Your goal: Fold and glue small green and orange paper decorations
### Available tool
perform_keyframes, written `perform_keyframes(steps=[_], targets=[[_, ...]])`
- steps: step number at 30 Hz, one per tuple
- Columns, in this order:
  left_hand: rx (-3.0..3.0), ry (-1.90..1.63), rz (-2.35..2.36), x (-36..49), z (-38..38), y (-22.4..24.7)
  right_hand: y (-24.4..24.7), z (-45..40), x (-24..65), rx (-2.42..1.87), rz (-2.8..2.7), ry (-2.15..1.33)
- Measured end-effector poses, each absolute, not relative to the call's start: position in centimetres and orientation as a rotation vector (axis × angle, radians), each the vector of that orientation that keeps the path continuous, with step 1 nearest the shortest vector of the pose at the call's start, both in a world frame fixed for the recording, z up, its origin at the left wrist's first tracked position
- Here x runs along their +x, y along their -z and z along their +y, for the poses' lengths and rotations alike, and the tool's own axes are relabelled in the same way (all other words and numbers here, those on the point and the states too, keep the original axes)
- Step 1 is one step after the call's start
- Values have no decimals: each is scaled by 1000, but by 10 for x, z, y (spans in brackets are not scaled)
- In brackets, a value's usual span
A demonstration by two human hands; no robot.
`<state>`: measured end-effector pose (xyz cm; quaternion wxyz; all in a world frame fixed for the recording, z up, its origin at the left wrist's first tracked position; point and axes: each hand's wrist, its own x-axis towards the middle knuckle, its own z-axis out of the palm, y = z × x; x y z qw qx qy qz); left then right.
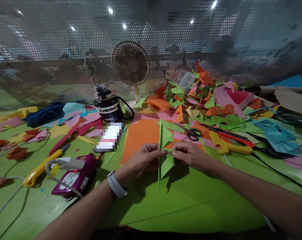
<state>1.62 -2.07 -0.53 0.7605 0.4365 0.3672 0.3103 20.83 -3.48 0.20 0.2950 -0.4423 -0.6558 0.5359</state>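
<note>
A green paper piece (166, 164), folded with pointed ends and a narrow strip along its left side, is held upright between both hands. My left hand (148, 156), with a pale watch band on the wrist, pinches its left side near the middle. From the right, my right hand (187, 154) pinches the same piece, fingertips close to the left ones. Behind and below the hands lies a sheet of orange paper (138, 133) on the green table (191, 206).
Black scissors (194, 134) and a yellow glue gun (229, 146) lie right. Left are a phone (109, 137), purple device (77, 175), yellow-handled tool (42, 168) and cables. Behind stand a dark bottle (108, 106), a fan (131, 63) and a heap of coloured paper (191, 100).
</note>
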Motion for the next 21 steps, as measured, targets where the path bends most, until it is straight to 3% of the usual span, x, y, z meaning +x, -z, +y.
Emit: perform_keyframes(steps=[9, 16, 21], targets=[[995, -678, 821, 17, -22, 4, 3, -35, 209, -1184, -1904, -1248], [980, -682, 820, 18, -24, 3, 5, -35, 212, -1077, -2121, -889], [1028, -691, 815, 18, -23, 3, 3, -35, 211, -1112, -2041, -1016]])
